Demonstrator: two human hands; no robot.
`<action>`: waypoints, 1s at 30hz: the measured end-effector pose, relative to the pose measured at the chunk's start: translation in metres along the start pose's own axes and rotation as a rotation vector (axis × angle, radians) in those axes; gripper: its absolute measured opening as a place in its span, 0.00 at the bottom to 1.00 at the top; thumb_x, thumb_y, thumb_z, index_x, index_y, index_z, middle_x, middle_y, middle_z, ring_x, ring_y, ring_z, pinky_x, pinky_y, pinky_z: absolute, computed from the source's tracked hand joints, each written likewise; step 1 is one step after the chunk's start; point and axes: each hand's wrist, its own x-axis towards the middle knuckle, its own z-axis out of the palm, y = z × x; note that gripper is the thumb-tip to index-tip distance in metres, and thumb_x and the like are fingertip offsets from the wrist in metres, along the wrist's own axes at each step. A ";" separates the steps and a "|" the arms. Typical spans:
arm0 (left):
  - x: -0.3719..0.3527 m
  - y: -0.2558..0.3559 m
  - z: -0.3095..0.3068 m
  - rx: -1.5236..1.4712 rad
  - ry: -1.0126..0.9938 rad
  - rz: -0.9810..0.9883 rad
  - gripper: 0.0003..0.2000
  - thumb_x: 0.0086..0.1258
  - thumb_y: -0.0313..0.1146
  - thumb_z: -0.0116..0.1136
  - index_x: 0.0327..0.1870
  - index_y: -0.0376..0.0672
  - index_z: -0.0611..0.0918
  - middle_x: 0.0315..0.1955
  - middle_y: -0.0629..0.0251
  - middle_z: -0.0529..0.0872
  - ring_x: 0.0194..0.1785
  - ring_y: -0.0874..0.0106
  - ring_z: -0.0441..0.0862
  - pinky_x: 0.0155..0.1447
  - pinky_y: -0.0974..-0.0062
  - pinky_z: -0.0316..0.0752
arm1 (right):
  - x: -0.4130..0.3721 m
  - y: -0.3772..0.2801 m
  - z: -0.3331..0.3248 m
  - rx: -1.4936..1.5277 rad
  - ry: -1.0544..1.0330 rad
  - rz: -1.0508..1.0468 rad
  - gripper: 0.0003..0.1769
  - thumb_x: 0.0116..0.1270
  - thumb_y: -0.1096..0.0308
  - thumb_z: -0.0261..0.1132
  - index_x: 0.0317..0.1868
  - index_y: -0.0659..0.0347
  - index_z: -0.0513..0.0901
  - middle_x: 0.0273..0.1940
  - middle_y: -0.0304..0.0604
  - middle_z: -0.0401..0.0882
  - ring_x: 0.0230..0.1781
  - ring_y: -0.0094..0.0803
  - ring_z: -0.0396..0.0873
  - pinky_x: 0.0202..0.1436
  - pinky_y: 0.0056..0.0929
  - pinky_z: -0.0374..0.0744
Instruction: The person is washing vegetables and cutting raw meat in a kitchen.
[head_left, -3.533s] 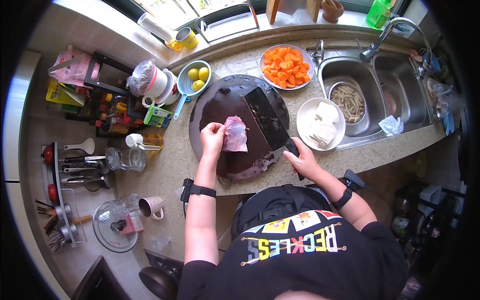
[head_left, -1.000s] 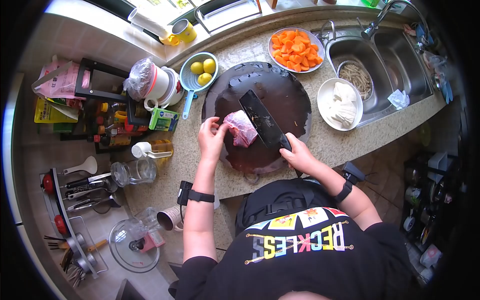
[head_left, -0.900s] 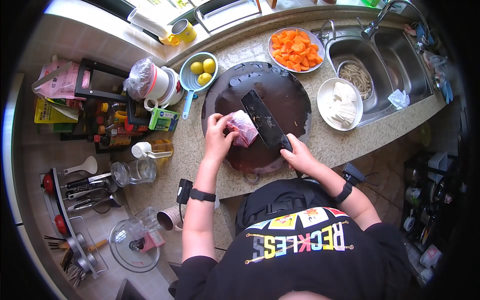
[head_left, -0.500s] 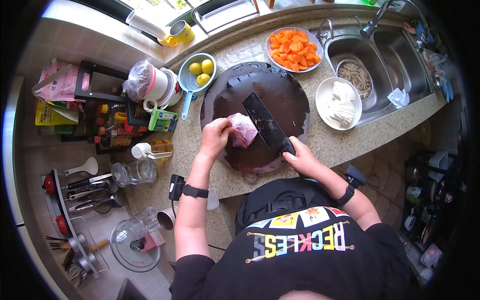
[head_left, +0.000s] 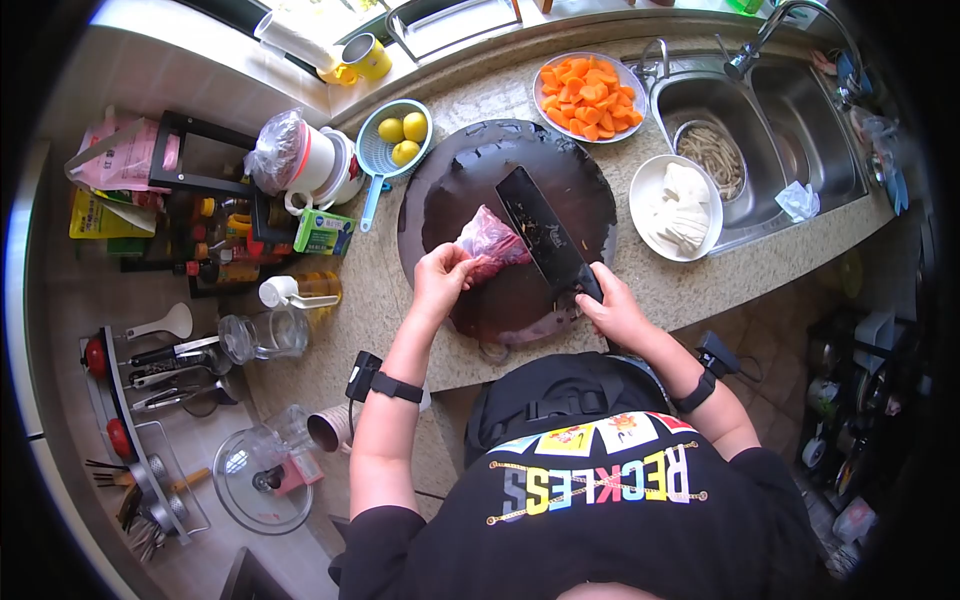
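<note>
A piece of raw red meat (head_left: 492,246) with pale membrane lies left of centre on the round dark chopping board (head_left: 455,170). My left hand (head_left: 441,283) is closed, its fingertips pinching the meat's near left edge. In my right hand (head_left: 613,310) is the black handle of a cleaver (head_left: 543,228), fingers wrapped round it. The broad black blade slants up and left over the board, its edge close beside the meat's right side. Small scraps dot the board right of the blade.
Behind the board are a blue colander (head_left: 374,153) with yellow-green fruit and a plate of sliced carrots (head_left: 588,98). To the right stand a white bowl (head_left: 648,228) of pale pieces and the sink (head_left: 790,110). An oil jug (head_left: 318,288) and glass jar (head_left: 275,335) stand left.
The meat is turned and spread wider toward the right, with more red showing. The cleaver has shifted slightly right and away from me, and my left hand has moved slightly right.
</note>
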 end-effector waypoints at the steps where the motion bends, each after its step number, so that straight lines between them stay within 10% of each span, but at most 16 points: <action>1: -0.002 -0.004 0.001 -0.010 0.022 -0.013 0.03 0.59 0.24 0.60 0.27 0.37 0.78 0.20 0.72 0.78 0.21 0.85 0.72 0.24 0.86 0.69 | 0.000 0.001 0.000 -0.004 -0.004 0.003 0.09 0.60 0.72 0.57 0.40 0.58 0.67 0.20 0.33 0.66 0.12 0.18 0.67 0.14 0.19 0.67; 13: -0.005 0.004 0.012 0.602 0.206 0.615 0.06 0.51 0.29 0.63 0.30 0.41 0.81 0.23 0.60 0.76 0.29 0.62 0.76 0.34 0.70 0.71 | -0.003 -0.009 0.002 -0.040 -0.058 0.019 0.10 0.58 0.69 0.59 0.39 0.60 0.68 0.20 0.41 0.69 0.14 0.26 0.70 0.19 0.29 0.69; 22: -0.006 0.013 0.004 0.770 0.180 0.625 0.05 0.55 0.28 0.59 0.25 0.38 0.76 0.25 0.58 0.75 0.32 0.58 0.75 0.36 0.64 0.69 | -0.002 0.010 -0.004 -0.224 -0.137 -0.221 0.11 0.59 0.72 0.58 0.41 0.61 0.68 0.20 0.38 0.68 0.13 0.22 0.68 0.16 0.24 0.67; 28: -0.005 0.006 0.008 0.635 0.215 0.562 0.06 0.54 0.26 0.59 0.26 0.38 0.73 0.25 0.57 0.75 0.32 0.56 0.75 0.36 0.63 0.70 | 0.001 0.011 -0.004 -0.286 -0.178 -0.248 0.12 0.58 0.70 0.59 0.40 0.62 0.67 0.22 0.46 0.70 0.17 0.33 0.72 0.22 0.30 0.70; 30: -0.005 0.004 0.009 0.601 0.212 0.541 0.05 0.54 0.25 0.58 0.26 0.37 0.73 0.25 0.57 0.75 0.32 0.56 0.75 0.36 0.63 0.70 | 0.004 0.005 -0.003 -0.312 -0.225 -0.177 0.13 0.56 0.70 0.58 0.40 0.62 0.66 0.26 0.56 0.72 0.31 0.54 0.75 0.33 0.40 0.71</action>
